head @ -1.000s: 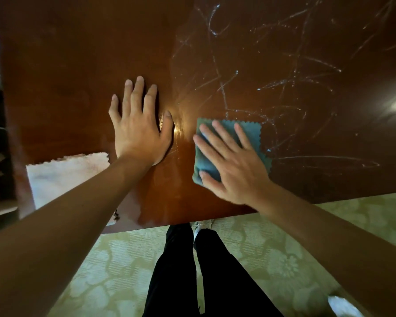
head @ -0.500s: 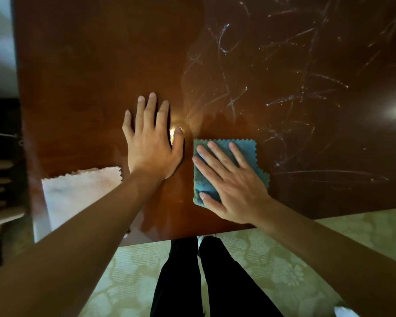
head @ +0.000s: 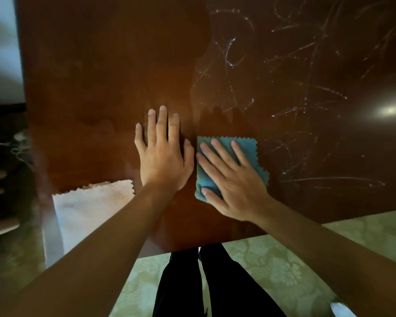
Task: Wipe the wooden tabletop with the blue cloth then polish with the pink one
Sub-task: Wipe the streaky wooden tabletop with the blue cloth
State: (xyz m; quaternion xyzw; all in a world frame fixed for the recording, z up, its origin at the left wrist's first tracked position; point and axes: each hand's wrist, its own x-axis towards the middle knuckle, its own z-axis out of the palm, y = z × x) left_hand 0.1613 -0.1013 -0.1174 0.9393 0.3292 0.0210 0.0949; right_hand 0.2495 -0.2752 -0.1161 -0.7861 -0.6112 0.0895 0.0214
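**Wipe pass in progress, polish not started**

Dark glossy wooden tabletop (head: 105, 72) filled most of the view, reddish-brown, with a bright lamp glare (head: 390, 110) toward the right edge. Pale streaks and smears (head: 306, 92) covered the right half; the left half looked cleaner and more even, though lighting may have accounted for part of that. Under the near table edge we saw a pale green floral-patterned floor (head: 272, 266) and our own dark trouser legs (head: 201, 284). Off the table's left side sat something dim with pale slats, too dark to identify.

We had our right hand (head: 236, 181) flat on the blue cloth (head: 249, 149), fingers straight and spread, pressing rather than gripping. The cloth sat near the front edge, about mid-table, just right of our left hand (head: 164, 161). That hand lay palm-down on bare wood, fingers extended, holding nothing; we read it as bracing.

The pink cloth (head: 89, 202) lay flat at the front left corner, partly hidden by our left forearm, untouched.

Our estimate: first stage partway done at best. The streaked right half was left to wipe, then the whole polish stage with the pink cloth. Risk we flagged: the blue cloth is small against a big top, so missed strips seem likely.
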